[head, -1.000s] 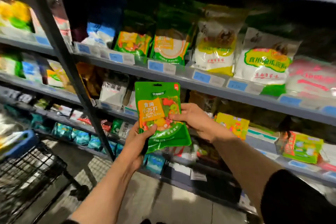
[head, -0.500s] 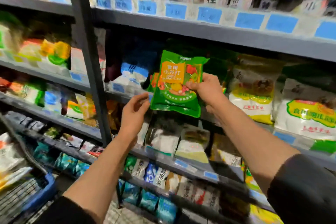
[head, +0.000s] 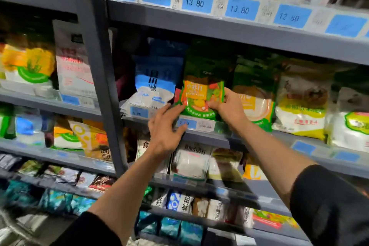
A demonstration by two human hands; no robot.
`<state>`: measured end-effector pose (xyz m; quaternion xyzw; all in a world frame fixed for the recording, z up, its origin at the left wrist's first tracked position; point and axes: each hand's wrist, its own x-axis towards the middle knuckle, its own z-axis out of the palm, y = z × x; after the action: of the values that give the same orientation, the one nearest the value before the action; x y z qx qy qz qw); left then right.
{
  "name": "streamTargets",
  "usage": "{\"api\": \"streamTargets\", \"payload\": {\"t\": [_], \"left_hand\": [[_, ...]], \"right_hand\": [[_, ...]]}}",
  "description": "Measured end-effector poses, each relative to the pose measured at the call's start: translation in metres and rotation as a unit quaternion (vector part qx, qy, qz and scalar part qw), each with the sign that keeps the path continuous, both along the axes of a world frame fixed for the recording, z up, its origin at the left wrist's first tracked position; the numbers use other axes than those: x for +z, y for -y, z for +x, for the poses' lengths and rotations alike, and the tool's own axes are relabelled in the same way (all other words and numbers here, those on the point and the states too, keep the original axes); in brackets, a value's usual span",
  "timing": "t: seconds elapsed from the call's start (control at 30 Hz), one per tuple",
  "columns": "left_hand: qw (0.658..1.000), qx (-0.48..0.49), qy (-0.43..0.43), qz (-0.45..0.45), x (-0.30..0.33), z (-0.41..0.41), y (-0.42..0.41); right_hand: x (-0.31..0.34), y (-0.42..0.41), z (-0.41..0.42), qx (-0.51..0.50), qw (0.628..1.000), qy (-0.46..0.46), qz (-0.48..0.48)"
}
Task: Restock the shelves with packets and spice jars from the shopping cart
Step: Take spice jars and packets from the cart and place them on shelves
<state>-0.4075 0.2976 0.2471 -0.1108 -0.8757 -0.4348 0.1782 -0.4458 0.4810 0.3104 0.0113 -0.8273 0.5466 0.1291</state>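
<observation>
Head view: since half a second ago the green packet [head: 199, 99] has gone into the shelf [head: 249, 140] row. Right hand [head: 229, 109] pinches its right edge; left hand's [head: 162, 132] straight fingers touch its lower left corner.

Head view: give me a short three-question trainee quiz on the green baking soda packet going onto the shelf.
1. True or false: the right hand pinches the green plastic packet with the orange label.
2. Which packet stands directly left of it on the grey metal shelf? A. the blue and white packet B. a red box C. a glass jar
3. Fill in: the left hand has its fingers ____ near the packet's lower left corner, in front of the blue price tag.

Key: 1 true; 2 A; 3 spread (open).
</observation>
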Motion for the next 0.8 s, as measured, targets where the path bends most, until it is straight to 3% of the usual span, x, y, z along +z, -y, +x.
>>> {"api": "streamTargets", "payload": {"t": [0.1, 0.2, 0.4, 0.53, 0.6, 0.73, 0.8], "left_hand": [[0.992, 0.001, -0.034, -0.12, -0.008, 0.004, -0.003], [0.987, 0.008, -0.056, -0.152, -0.018, 0.001, -0.001], [0.979, 0.029, -0.054, -0.196, -0.017, 0.005, -0.002], [0.974, 0.043, -0.031, -0.22, -0.015, 0.01, -0.006], [0.978, 0.045, -0.019, -0.204, -0.012, 0.014, -0.008], [0.992, 0.099, -0.053, -0.052, -0.021, 0.046, 0.01], [0.984, 0.166, -0.056, -0.012, -0.034, 0.08, 0.031]], "right_hand": [[-0.01, 0.004, 0.016, -0.123, 0.974, -0.111, 0.152], [-0.012, 0.001, 0.03, -0.087, 0.887, -0.241, 0.384], [0.014, -0.02, -0.001, 0.053, 0.828, -0.081, 0.553], [0.007, -0.021, -0.005, 0.045, 0.824, -0.067, 0.562], [0.002, -0.017, 0.0, 0.035, 0.823, -0.115, 0.555], [-0.016, 0.025, 0.029, 0.091, 0.873, -0.293, 0.378], [-0.031, 0.064, 0.053, 0.169, 0.886, -0.32, 0.289]]}}
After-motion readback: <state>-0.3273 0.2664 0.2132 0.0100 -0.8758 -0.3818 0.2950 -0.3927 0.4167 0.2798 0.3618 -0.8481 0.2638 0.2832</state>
